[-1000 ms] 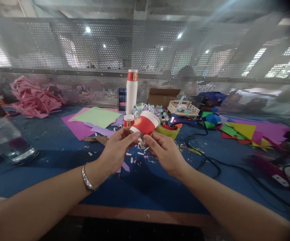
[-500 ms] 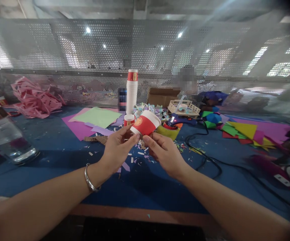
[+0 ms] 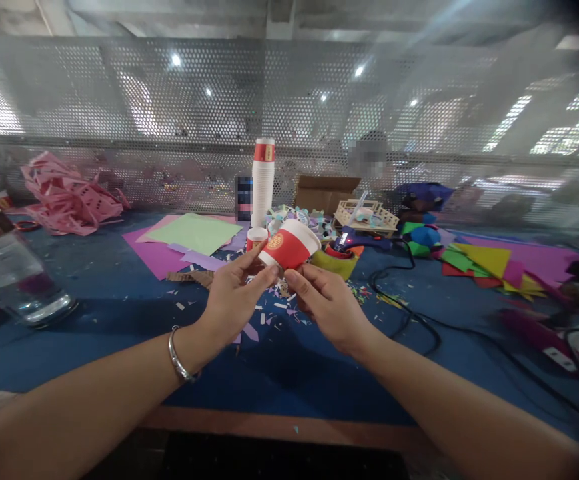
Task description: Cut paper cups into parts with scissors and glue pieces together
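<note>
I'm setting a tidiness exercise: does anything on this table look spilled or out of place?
Yes: loose scraps lie scattered across the middle of the blue table, looking untidy compared with the upright cup stack.

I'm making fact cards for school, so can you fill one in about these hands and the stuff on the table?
Held: red-and-white cup, tilted, wide end to the right
Left grip: holding the cup's narrow end
Right grip: at the cup's underside; hard to see if it pinches
Behind: tall cup stack
To the left: green sheet, purple sheet, crumpled pink paper
To the right: black cord
Table: blue, with paper scraps
</note>
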### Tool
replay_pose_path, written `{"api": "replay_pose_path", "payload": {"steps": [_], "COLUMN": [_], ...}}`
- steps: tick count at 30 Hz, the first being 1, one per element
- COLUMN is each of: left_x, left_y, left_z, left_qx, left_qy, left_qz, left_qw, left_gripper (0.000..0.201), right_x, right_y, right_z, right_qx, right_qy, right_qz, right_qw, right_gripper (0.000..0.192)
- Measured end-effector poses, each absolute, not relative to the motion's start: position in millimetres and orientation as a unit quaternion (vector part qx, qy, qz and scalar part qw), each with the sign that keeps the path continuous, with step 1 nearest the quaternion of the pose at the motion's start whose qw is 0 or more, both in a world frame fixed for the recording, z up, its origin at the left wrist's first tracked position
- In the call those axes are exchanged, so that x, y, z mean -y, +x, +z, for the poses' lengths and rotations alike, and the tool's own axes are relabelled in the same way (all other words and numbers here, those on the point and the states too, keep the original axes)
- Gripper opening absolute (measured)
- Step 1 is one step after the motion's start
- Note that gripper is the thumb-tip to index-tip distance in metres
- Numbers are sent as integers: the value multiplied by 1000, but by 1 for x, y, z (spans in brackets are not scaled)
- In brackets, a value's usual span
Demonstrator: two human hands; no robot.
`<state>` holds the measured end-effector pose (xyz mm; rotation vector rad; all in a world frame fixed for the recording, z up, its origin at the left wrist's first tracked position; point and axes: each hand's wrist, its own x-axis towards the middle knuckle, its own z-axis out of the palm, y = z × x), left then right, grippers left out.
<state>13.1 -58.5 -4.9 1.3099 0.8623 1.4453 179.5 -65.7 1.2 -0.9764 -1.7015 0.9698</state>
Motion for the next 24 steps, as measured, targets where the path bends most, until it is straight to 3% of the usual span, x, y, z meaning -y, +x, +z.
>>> {"api": "replay_pose_path", "payload": {"steps": [11,24], "left_x": [60,59], "left_y": [14,12], "left_z": [-6,-2], "left_qx": [-361,-356], "left_qy": [550,541], "left_qz": [583,589], "left_qw": [477,483], "left_gripper": [57,66], "right_x": [66,66], "right_y": [178,179], "right_z": [-3,-1], "right_qx": [655,662], "right_qy": [-391,-407], "right_qz": [452,432], "right_qw": [463,457], "right_gripper": [44,47]}}
